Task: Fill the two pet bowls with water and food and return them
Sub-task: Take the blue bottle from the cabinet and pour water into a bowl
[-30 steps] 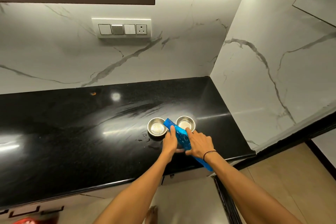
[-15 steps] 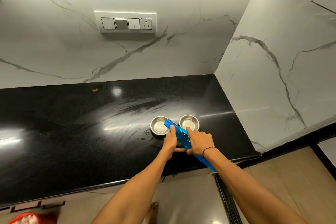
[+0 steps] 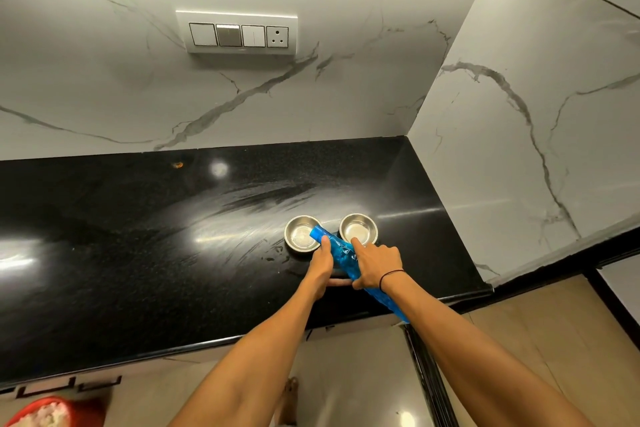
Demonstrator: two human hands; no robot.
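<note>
Steel is what you are working over: two small pet bowls are sitting side by side on the black countertop [image 3: 121, 253], near its right end by the marble corner. You are tilting a blue bottle [image 3: 341, 251] so that its mouth is reaching over the near rim of the left bowl [image 3: 300, 232]. Your left hand [image 3: 322, 265] is wrapping its fingers around the neck end, and your right hand [image 3: 375, 262] is closing over the body, with the base trailing back past the counter's edge under your wrist.

Judging by the tilt, you are pouring water, or about to. Whether the cap is off, I cannot tell, and no stream is showing. The left bowl's bottom is glinting, but glare makes its level unreadable. The right bowl [image 3: 358, 228] is looking bare inside, with no food visible.

So you are probably standing early in the job: water is under way at best, food is not yet in, and both bowls are yet to be carried back to their place.
</note>
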